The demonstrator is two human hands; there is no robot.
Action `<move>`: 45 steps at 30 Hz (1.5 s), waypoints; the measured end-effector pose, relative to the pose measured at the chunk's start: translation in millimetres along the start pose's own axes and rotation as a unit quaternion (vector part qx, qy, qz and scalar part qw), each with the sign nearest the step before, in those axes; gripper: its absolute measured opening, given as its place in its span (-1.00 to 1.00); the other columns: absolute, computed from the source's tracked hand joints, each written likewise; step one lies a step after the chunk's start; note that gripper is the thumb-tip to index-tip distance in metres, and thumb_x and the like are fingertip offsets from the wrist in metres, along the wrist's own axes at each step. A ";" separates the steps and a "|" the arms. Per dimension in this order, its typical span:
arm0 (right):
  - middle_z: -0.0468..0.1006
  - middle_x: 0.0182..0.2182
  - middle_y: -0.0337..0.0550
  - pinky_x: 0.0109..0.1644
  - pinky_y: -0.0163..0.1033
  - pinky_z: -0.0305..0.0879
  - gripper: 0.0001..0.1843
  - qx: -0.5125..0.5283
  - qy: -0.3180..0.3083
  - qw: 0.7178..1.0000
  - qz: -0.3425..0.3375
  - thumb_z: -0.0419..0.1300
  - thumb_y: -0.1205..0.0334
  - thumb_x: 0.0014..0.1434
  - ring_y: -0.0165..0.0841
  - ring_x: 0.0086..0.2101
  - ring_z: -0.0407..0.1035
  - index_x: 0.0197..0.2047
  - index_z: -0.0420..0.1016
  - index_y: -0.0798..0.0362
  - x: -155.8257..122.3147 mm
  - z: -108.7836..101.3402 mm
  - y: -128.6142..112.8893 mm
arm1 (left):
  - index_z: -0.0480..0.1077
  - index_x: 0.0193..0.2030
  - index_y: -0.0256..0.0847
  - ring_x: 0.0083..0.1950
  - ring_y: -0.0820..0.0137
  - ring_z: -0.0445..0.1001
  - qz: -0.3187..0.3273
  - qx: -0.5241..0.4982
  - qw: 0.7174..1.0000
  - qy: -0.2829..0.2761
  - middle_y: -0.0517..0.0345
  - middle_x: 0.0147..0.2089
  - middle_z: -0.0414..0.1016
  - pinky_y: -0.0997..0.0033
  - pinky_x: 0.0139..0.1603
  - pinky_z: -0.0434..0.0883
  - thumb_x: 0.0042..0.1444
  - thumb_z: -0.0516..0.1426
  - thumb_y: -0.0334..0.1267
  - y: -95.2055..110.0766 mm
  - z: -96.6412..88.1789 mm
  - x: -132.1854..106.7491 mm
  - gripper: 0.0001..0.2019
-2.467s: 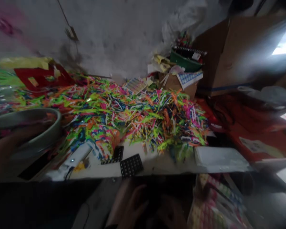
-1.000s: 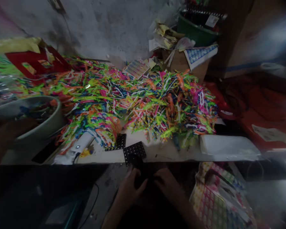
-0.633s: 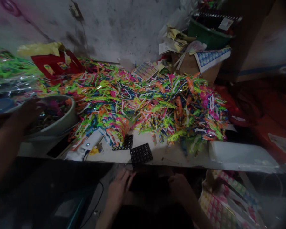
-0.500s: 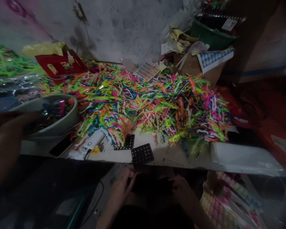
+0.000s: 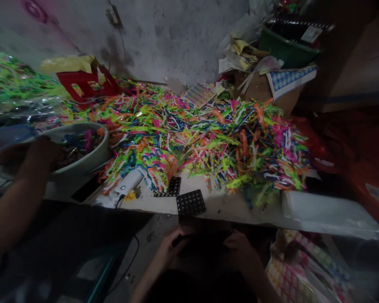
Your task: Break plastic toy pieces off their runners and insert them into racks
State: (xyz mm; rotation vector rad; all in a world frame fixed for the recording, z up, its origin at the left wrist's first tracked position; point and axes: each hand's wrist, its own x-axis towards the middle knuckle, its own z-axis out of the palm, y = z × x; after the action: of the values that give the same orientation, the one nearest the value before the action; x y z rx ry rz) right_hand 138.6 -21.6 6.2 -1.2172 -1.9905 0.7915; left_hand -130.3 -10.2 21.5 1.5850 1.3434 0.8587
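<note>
Below the table's front edge, my left hand (image 5: 173, 243) is closed, its fingers bent round a dark edge. Opposite it, my right hand (image 5: 238, 244) is curled at the other side of the same dark area. What lies between the hands is too dark to make out. Just above them, a black perforated plastic grid (image 5: 191, 203) lies at the table edge. A second black grid (image 5: 173, 187) lies behind it, partly under a pile of small bright plastic pieces (image 5: 189, 139) in green, orange, pink, white and blue.
At left, another person's hand (image 5: 42, 151) reaches into a white bowl (image 5: 105, 141) of small parts. A dark phone (image 5: 87, 189), a white device (image 5: 131, 181) with a cable and a white plastic-wrapped block (image 5: 328, 210) lie along the front edge. A red box (image 5: 90, 86) stands behind.
The view has shifted slightly, so the table things appear a little further right. The other person's hand has moved deeper into the white bowl. My hands remain below the table edge.
</note>
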 end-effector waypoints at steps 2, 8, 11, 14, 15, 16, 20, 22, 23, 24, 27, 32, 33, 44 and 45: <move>0.48 -0.08 -0.11 0.16 0.02 0.18 -0.71 0.005 -0.022 1.000 0.017 0.06 0.31 0.13 -0.26 0.00 0.31 -0.07 0.40 -0.07 -0.6 -3.3 -6.3 | 0.36 -0.28 -0.20 -0.18 0.34 0.42 -0.022 -0.008 0.999 -0.025 0.12 -0.25 0.47 0.35 -0.13 0.36 0.07 0.06 -0.25 4.7 5.0 -0.8 -0.88; 0.52 -0.21 -0.22 0.21 0.02 0.09 -0.76 -0.068 -0.111 0.992 -0.002 0.15 0.28 0.12 -0.29 -0.08 0.34 -0.11 0.41 -0.10 12.4 6.1 -39.9 | 0.41 -0.30 -0.17 -0.15 0.31 0.37 -0.031 0.090 0.990 -0.105 0.12 -0.24 0.46 0.33 -0.11 0.30 0.02 0.15 -0.19 39.2 17.9 6.2 -0.86; 0.53 -0.25 -0.21 0.07 -0.06 0.25 -0.82 -0.101 -0.100 0.990 0.020 0.14 0.29 0.13 -0.28 -0.13 0.36 -0.16 0.43 -0.08 13.5 16.1 -42.6 | 0.41 -0.36 -0.18 -0.20 0.32 0.38 -0.037 0.115 0.986 -0.113 0.14 -0.29 0.46 0.34 -0.17 0.29 -0.03 0.19 -0.25 39.9 21.8 8.9 -0.91; 0.52 -0.26 -0.19 -0.08 -0.12 0.32 -0.80 -0.120 -0.080 0.989 0.022 0.17 0.29 0.11 -0.26 -0.20 0.38 -0.15 0.42 -0.08 9.3 21.9 -37.6 | 0.40 -0.37 -0.18 -0.20 0.33 0.38 -0.024 0.091 0.993 -0.075 0.13 -0.30 0.45 0.35 -0.15 0.30 0.00 0.17 -0.24 25.6 24.5 7.8 -0.91; 0.52 -0.31 -0.20 -0.13 -0.14 0.33 -0.85 -0.120 -0.075 0.990 0.015 0.16 0.28 0.12 -0.28 -0.24 0.38 -0.20 0.44 -0.08 7.3 21.3 -35.1 | 0.39 -0.38 -0.18 -0.21 0.33 0.39 -0.019 0.078 0.995 -0.061 0.13 -0.31 0.45 0.36 -0.16 0.30 0.01 0.16 -0.22 20.2 23.1 7.2 -0.90; 0.51 -0.36 -0.22 -0.17 -0.17 0.33 -0.90 -0.114 -0.066 0.991 0.009 0.14 0.27 0.14 -0.30 -0.29 0.38 -0.26 0.45 -0.08 5.0 19.0 -32.2 | 0.38 -0.39 -0.18 -0.22 0.34 0.39 -0.017 0.060 0.997 -0.045 0.14 -0.32 0.45 0.36 -0.17 0.31 0.02 0.14 -0.20 15.5 19.7 6.8 -0.89; 0.43 -0.44 -0.21 -0.27 -0.27 0.31 -0.82 -0.024 0.040 0.997 0.054 0.06 0.19 0.20 -0.35 -0.37 0.35 -0.42 0.40 -0.05 -7.8 -6.2 -19.8 | 0.30 -0.44 -0.17 -0.32 0.33 0.37 -0.053 -0.015 0.995 0.087 0.17 -0.41 0.40 0.39 -0.26 0.31 0.04 0.10 -0.12 9.2 -11.1 6.3 -0.82; 0.44 -0.33 -0.15 -0.22 -0.28 0.32 -0.84 0.051 0.083 0.989 0.115 0.09 0.14 0.17 -0.32 -0.28 0.36 -0.41 0.36 -0.02 -13.6 -20.6 -17.2 | 0.27 -0.43 -0.16 -0.31 0.33 0.35 -0.071 -0.056 0.986 0.137 0.16 -0.41 0.35 0.40 -0.27 0.31 0.02 0.12 -0.09 13.1 -25.8 5.8 -0.80; 0.44 -0.24 -0.11 -0.18 -0.28 0.32 -0.86 0.088 0.095 0.981 0.142 0.11 0.12 0.15 -0.30 -0.22 0.36 -0.38 0.35 -0.01 -15.3 -25.5 -18.1 | 0.28 -0.38 -0.16 -0.27 0.32 0.36 -0.076 -0.079 0.985 0.131 0.16 -0.37 0.35 0.39 -0.24 0.32 0.01 0.13 -0.08 16.5 -29.9 5.5 -0.80; 0.42 -0.18 -0.09 -0.15 -0.27 0.31 -0.86 0.123 0.107 0.973 0.162 0.12 0.11 0.14 -0.29 -0.18 0.35 -0.33 0.34 -0.01 -15.7 -28.5 -20.5 | 0.29 -0.29 -0.15 -0.21 0.32 0.37 -0.084 -0.099 0.986 0.107 0.15 -0.32 0.36 0.39 -0.18 0.32 0.00 0.14 -0.08 20.7 -31.4 5.3 -0.78; 0.43 -0.22 -0.15 -0.19 -0.30 0.33 -0.75 0.200 0.139 0.954 0.173 0.19 0.09 0.06 -0.32 -0.23 0.36 -0.20 0.30 -0.02 -8.9 -27.4 -35.1 | 0.20 0.06 -0.13 -0.08 0.34 0.34 -0.107 -0.117 0.987 0.030 0.14 -0.18 0.35 0.37 -0.04 0.29 -0.01 0.14 -0.07 36.6 -24.4 6.5 -0.52; 0.44 -0.37 -0.24 -0.17 -0.32 0.33 -0.68 0.154 0.113 0.968 0.163 0.23 0.20 0.02 -0.38 -0.30 0.37 -0.12 0.37 -0.01 9.9 -23.4 -55.9 | 0.39 -0.36 -0.23 -0.29 0.39 0.36 -0.088 -0.033 0.994 -0.055 0.20 -0.38 0.40 0.44 -0.21 0.32 -0.10 0.19 -0.10 60.5 -12.9 11.0 -0.75; 0.46 -0.35 -0.22 -0.17 -0.32 0.34 -0.71 0.134 0.119 0.970 0.166 0.20 0.20 0.04 -0.37 -0.29 0.38 -0.13 0.39 0.00 11.3 -25.2 -57.1 | 0.37 -0.44 -0.23 -0.33 0.40 0.36 -0.089 -0.009 0.995 -0.040 0.20 -0.42 0.41 0.46 -0.25 0.32 -0.07 0.16 -0.11 63.3 -13.7 10.2 -0.79; 0.37 -0.06 -0.09 0.05 -0.12 0.27 -0.61 -0.192 0.224 0.946 -0.132 0.10 0.47 0.09 -0.26 0.02 0.23 -0.02 0.35 -0.03 18.7 -48.0 -108.5 | 0.39 -0.24 -0.21 -0.14 0.33 0.45 -0.058 -0.043 0.977 0.202 0.08 -0.17 0.48 0.46 -0.12 0.40 -0.03 0.15 -0.10 72.0 -30.1 -34.1 -0.74; 0.40 -0.06 -0.09 0.06 -0.13 0.27 -0.60 -0.180 0.146 0.957 -0.172 0.05 0.49 0.11 -0.28 0.03 0.22 0.01 0.33 -0.01 25.1 -43.7 -112.1 | 0.43 -0.22 -0.22 -0.04 0.27 0.42 -0.059 -0.027 0.979 0.196 0.03 -0.09 0.47 0.40 -0.02 0.37 -0.03 0.15 -0.08 73.3 -30.7 -37.4 -0.71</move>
State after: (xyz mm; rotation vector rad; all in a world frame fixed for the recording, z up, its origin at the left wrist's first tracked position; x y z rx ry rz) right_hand 107.4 -35.0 124.4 -1.0626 -2.0649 0.0689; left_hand -136.4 -44.9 102.0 1.3216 1.6543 1.1639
